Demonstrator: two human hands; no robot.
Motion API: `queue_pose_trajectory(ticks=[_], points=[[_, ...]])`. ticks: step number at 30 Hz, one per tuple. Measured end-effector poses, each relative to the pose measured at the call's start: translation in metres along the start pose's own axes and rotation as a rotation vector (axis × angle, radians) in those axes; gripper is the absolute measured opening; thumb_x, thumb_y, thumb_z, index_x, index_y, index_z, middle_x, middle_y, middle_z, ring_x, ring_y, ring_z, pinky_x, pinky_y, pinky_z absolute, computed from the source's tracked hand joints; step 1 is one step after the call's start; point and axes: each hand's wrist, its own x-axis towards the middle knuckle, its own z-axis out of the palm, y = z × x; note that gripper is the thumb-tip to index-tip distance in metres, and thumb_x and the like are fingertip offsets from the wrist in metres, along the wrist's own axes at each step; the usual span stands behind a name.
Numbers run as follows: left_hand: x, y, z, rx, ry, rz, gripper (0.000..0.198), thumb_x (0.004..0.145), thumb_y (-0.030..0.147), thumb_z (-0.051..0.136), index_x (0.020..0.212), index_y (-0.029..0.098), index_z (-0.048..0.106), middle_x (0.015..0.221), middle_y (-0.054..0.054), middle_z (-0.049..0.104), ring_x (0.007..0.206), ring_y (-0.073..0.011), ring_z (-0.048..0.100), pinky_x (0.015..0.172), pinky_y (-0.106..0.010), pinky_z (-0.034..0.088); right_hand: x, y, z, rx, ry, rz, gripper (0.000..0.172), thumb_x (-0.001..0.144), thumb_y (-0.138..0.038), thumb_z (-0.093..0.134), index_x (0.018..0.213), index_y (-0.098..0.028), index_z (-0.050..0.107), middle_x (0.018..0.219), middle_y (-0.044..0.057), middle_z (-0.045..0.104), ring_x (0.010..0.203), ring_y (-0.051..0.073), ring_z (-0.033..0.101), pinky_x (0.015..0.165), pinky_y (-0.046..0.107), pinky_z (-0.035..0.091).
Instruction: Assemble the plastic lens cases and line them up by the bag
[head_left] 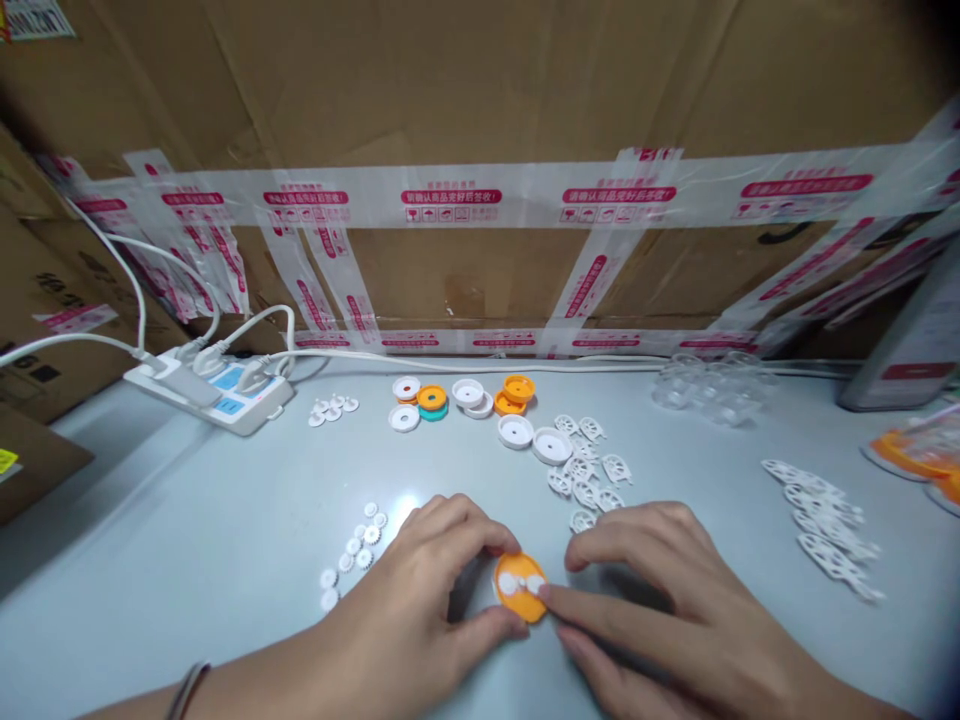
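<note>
My left hand [442,590] pinches an orange round plastic case [529,607] between thumb and forefinger at its left rim. Two white gears lie in the case, with a small hub between them. The index fingertip of my right hand [660,610] touches the right-hand gear [535,585]; that hand's fingers are apart and grip nothing. Left of my left hand, several small white gears [364,558] are scattered on the table. Beyond my right hand lies a pile of white openwork plastic parts [585,470].
White, orange and teal round cases [432,397] sit farther back. A power strip [225,390] with white cables stands at left. Clear plastic parts [712,390], flat white lattice pieces [825,530] and a phone-like device [907,340] are at right. Cardboard boxes [465,100] wall the back.
</note>
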Motion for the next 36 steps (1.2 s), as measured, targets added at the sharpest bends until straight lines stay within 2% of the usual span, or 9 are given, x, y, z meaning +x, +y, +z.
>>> queue_pose_trajectory(ticks=[9,14,17,21,24,27,29,32,36], points=[[-0.001,0.001,0.0,-0.001,-0.013,-0.01,0.021,0.075,0.02,0.066,0.096,0.021,0.06,0.095,-0.004,0.059,0.091,-0.0205,0.053,0.081,-0.033,0.041,0.002,-0.003,0.005,-0.016,-0.019,-0.01,0.013,0.073,-0.011,0.058,0.078,-0.022,0.063,0.067,0.003,0.062,0.061,0.016,0.057,0.056,0.03,0.042],[-0.001,0.001,0.0,-0.001,-0.008,-0.007,0.02,0.076,0.02,0.064,0.095,0.021,0.06,0.095,-0.004,0.059,0.091,-0.0199,0.053,0.081,-0.032,0.041,-0.003,-0.001,0.005,0.019,-0.04,0.027,0.014,0.072,-0.013,0.062,0.084,-0.021,0.063,0.072,0.004,0.063,0.065,0.016,0.058,0.059,0.03,0.043],[-0.001,0.0,0.0,0.005,0.011,-0.002,0.021,0.074,0.018,0.064,0.094,0.021,0.06,0.094,-0.004,0.059,0.091,-0.0196,0.053,0.081,-0.031,0.042,-0.004,-0.002,0.005,0.082,-0.057,0.086,0.022,0.072,-0.016,0.066,0.092,-0.02,0.061,0.077,0.004,0.064,0.071,0.017,0.059,0.063,0.03,0.046],[-0.003,0.002,0.0,0.001,0.046,0.018,0.023,0.069,0.013,0.063,0.091,0.019,0.06,0.091,-0.003,0.059,0.087,-0.0187,0.055,0.079,-0.031,0.043,-0.004,-0.008,0.004,0.239,-0.08,0.236,0.031,0.073,-0.016,0.067,0.1,-0.023,0.055,0.089,0.002,0.066,0.082,0.016,0.061,0.072,0.028,0.048],[-0.004,0.006,-0.002,-0.042,0.085,0.05,0.024,0.068,0.013,0.063,0.091,0.018,0.06,0.089,-0.003,0.06,0.083,-0.0177,0.055,0.076,-0.031,0.044,-0.004,-0.016,0.004,0.423,-0.173,0.453,0.036,0.072,-0.016,0.067,0.104,-0.023,0.052,0.099,0.004,0.065,0.092,0.018,0.06,0.081,0.028,0.048],[-0.006,0.01,-0.004,-0.082,0.14,0.092,0.024,0.069,0.014,0.063,0.093,0.018,0.06,0.088,-0.003,0.059,0.078,-0.0162,0.056,0.071,-0.029,0.045,-0.004,-0.024,0.006,0.771,-0.17,0.739,0.041,0.072,-0.018,0.065,0.109,-0.023,0.048,0.101,0.004,0.064,0.092,0.017,0.061,0.082,0.028,0.049],[-0.007,0.013,-0.005,-0.084,0.156,0.12,0.025,0.069,0.014,0.063,0.094,0.018,0.06,0.088,-0.003,0.06,0.076,-0.0153,0.056,0.069,-0.028,0.045,-0.003,-0.028,0.008,1.038,-0.142,0.878,0.036,0.074,-0.02,0.063,0.106,-0.023,0.046,0.098,0.004,0.064,0.09,0.015,0.062,0.081,0.027,0.05],[-0.01,0.014,-0.005,-0.06,0.174,0.161,0.025,0.07,0.014,0.065,0.094,0.017,0.06,0.087,-0.003,0.06,0.076,-0.015,0.057,0.07,-0.028,0.045,-0.001,-0.03,0.012,1.245,-0.106,0.971,0.029,0.075,-0.024,0.064,0.1,-0.022,0.049,0.097,0.004,0.065,0.091,0.014,0.062,0.082,0.027,0.049],[-0.012,0.014,-0.002,-0.051,0.217,0.227,0.023,0.073,0.017,0.066,0.095,0.018,0.06,0.087,-0.003,0.062,0.079,-0.0155,0.059,0.071,-0.028,0.046,0.002,-0.031,0.013,1.303,-0.041,1.001,0.032,0.071,-0.03,0.07,0.096,-0.022,0.053,0.096,0.003,0.066,0.089,0.014,0.063,0.082,0.026,0.049]])
